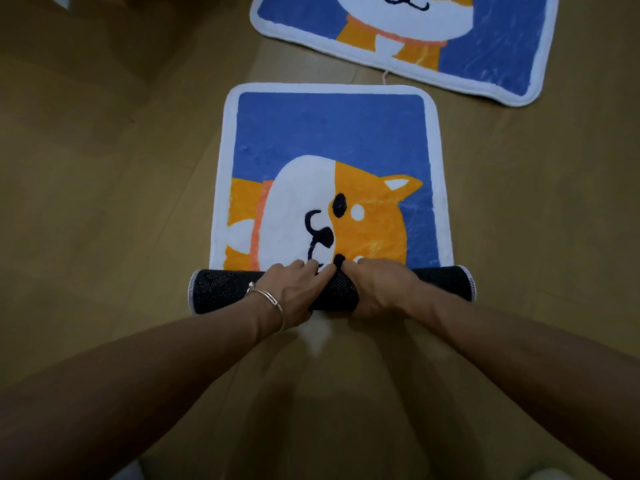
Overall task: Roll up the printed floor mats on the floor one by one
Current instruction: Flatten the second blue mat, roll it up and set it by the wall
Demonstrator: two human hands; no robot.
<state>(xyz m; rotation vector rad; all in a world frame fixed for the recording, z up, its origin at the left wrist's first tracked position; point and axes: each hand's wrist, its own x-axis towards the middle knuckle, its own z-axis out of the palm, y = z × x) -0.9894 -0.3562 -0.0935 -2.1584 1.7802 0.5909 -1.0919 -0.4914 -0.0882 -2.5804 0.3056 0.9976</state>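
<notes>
A blue floor mat (pixel 329 140) with a white border and an orange-and-white dog print lies on the wooden floor in front of me. Its near end is rolled into a dark, dotted-backed roll (pixel 218 289) that lies across the mat. My left hand (pixel 294 292), with a thin bracelet at the wrist, and my right hand (pixel 377 289) both grip the middle of the roll, fingers curled over its top, fingertips touching the printed side. A second mat (pixel 485 46) with the same dog print lies flat at the top right.
Bare wooden floor (pixel 104 202) stretches to the left and right of the mat. A thin white thread (pixel 384 76) hangs from the far mat's edge toward the near mat. My knees fill the bottom of the view.
</notes>
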